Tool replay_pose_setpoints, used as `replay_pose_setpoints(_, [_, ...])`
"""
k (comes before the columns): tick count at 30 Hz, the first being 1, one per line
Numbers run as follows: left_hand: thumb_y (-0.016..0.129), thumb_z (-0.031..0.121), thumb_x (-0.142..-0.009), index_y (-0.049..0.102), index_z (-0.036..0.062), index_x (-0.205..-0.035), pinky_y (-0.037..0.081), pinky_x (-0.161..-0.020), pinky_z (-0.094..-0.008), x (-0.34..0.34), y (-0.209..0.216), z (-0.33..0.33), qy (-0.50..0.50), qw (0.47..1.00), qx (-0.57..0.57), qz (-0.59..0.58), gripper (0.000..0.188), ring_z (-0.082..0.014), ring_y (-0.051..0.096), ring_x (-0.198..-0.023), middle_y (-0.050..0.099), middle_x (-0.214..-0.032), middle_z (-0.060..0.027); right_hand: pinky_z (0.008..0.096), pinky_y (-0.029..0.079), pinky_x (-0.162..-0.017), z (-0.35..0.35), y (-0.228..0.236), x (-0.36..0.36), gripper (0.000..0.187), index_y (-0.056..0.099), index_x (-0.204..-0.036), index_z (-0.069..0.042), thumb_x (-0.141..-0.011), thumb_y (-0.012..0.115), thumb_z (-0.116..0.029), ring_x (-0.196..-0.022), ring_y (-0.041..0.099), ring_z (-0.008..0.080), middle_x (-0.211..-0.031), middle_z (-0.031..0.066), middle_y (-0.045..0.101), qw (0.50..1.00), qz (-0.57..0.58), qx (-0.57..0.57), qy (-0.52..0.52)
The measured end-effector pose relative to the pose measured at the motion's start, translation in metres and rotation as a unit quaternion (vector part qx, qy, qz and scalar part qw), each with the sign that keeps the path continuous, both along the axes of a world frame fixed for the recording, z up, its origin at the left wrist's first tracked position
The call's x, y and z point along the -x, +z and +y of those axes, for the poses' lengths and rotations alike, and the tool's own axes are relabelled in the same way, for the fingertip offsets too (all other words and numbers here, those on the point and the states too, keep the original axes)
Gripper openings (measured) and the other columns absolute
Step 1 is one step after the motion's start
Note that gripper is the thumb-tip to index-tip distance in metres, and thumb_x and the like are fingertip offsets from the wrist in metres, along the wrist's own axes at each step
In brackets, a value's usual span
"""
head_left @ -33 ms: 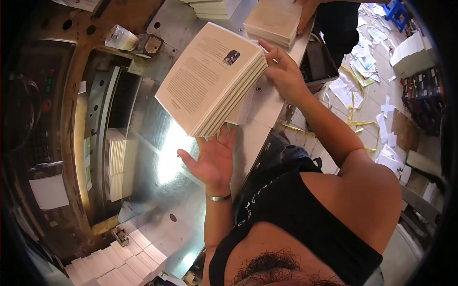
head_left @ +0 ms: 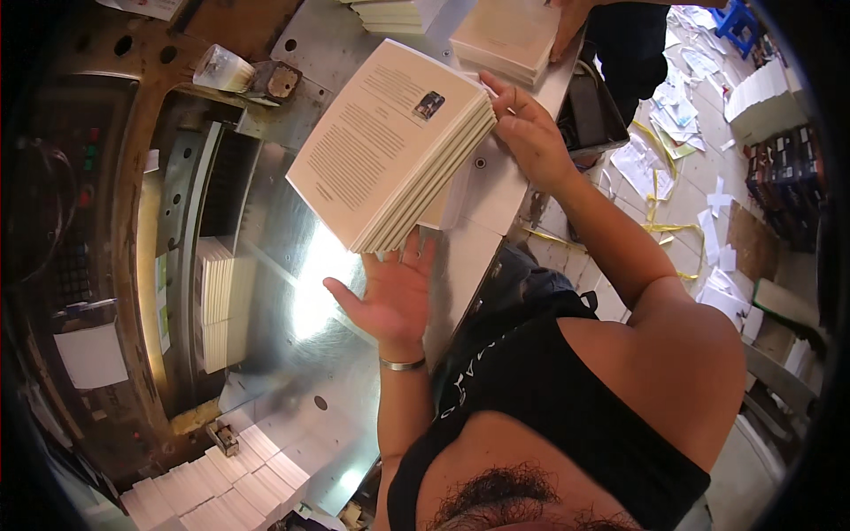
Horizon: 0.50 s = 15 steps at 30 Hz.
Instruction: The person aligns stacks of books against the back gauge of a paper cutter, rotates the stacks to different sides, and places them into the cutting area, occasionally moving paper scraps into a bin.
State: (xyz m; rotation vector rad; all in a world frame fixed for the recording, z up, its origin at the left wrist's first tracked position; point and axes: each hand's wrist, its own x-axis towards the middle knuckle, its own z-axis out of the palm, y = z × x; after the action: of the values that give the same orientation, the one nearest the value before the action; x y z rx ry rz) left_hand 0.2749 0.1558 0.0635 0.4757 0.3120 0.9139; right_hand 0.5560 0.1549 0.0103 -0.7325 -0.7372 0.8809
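A tilted stack of several thin books or booklets (head_left: 376, 146) is held over the metal table, its cream top page showing printed text and a small picture. My right hand (head_left: 536, 142) grips the stack at its far right corner, thumb and fingers closed about the edge. Below the near corner is my left hand (head_left: 396, 296), palm up, with fingers stretched and thumb wide apart. Its fingertips reach up to the stack's lower edge and are partly hidden there. Another pile of paper (head_left: 453, 208) shows partly beneath the held stack.
The shiny metal table (head_left: 328, 292) adjoins a machine slot holding a book stack (head_left: 217, 301). White paper piles (head_left: 221, 487) stand at the near left. At the far side lies another book stack (head_left: 505, 40) with another person's hand (head_left: 571, 26) on it. Scrap paper (head_left: 677, 115) litters the floor.
My left hand has shifted very slightly left and away from me, and the held stack has moved a little the same way. My right hand keeps its grip.
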Motion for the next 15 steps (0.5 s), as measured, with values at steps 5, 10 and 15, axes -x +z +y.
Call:
replay_pose_setpoints(5, [0.065, 0.051, -0.087, 0.009, 0.0111, -0.156, 0.025, -0.118, -0.0574, 0.022, -0.017, 0.033, 0.217, 0.836, -0.291, 0.412, 0.097, -0.0387, 0.026, -0.145, 0.019, -0.158, -0.0221, 0.0431, 0.036, -0.113, -0.001, 0.014, -0.01, 0.078, 0.036, -0.147, -0.016, -0.077, 0.067, -0.001, -0.143, 0.036, 0.033, -0.161, 0.0128, 0.026, 0.925, -0.358, 0.037, -0.123])
replay_pose_setpoints(10, [0.09, 0.025, -0.07, -0.004, 0.012, -0.155, 0.021, -0.118, -0.0598, 0.028, -0.007, 0.081, 0.343, 0.418, -0.637, 0.549, 0.127, -0.0413, 0.02, -0.147, 0.007, -0.16, -0.0232, 0.0433, 0.047, -0.106, 0.023, 0.027, -0.026, 0.098, 0.032, -0.152, -0.026, -0.069, 0.08, -0.008, -0.137, 0.044, 0.0342, -0.161, 0.0108, 0.024, 0.746, -0.609, -0.073, -0.261])
replay_pose_setpoints(15, [0.09, 0.035, -0.07, 0.018, 0.0162, -0.149, 0.025, -0.117, -0.0598, 0.035, -0.003, 0.113, 0.369, 0.262, -0.763, 0.463, 0.108, -0.0408, 0.027, -0.144, 0.026, -0.154, -0.0203, 0.0419, 0.045, -0.107, 0.03, 0.05, -0.038, 0.089, 0.045, -0.145, -0.028, -0.067, 0.083, -0.009, -0.135, 0.047, 0.0323, -0.16, 0.0091, 0.029, 0.695, -0.649, -0.149, -0.271])
